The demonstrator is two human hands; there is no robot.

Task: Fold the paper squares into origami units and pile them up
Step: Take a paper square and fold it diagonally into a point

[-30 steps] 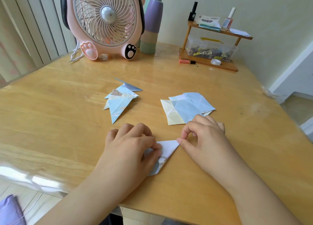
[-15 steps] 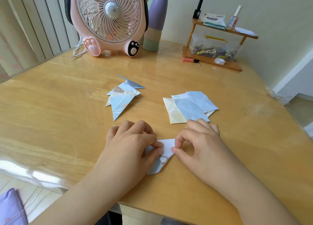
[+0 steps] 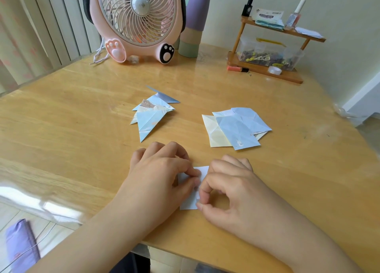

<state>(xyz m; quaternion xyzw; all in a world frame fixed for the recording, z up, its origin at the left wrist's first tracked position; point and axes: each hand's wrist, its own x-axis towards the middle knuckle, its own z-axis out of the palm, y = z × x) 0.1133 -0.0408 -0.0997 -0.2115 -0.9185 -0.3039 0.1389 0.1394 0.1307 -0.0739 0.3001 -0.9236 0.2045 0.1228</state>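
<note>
A small pale blue paper piece point(image 3: 192, 200) lies on the wooden table point(image 3: 61, 132) near its front edge, mostly covered by my hands. My left hand point(image 3: 162, 176) holds it down with curled fingers pinching its left part. My right hand point(image 3: 230, 188) pinches its right edge between thumb and forefinger. Farther back at the middle lies a pile of folded pointed units point(image 3: 151, 116). To its right sits a loose heap of creased paper squares point(image 3: 236, 128), pale blue and pale yellow.
A pink fan point(image 3: 135, 21) stands at the back, with a stack of pastel cups point(image 3: 194, 23) beside it. A small wooden shelf point(image 3: 267, 71) with bottles and a clear box sits at the back right. The table's front edge runs just under my wrists.
My right hand has slid left and nearer along the paper, so its pointed right tip is now covered. My left hand stays on the paper. The view has shifted slightly.
</note>
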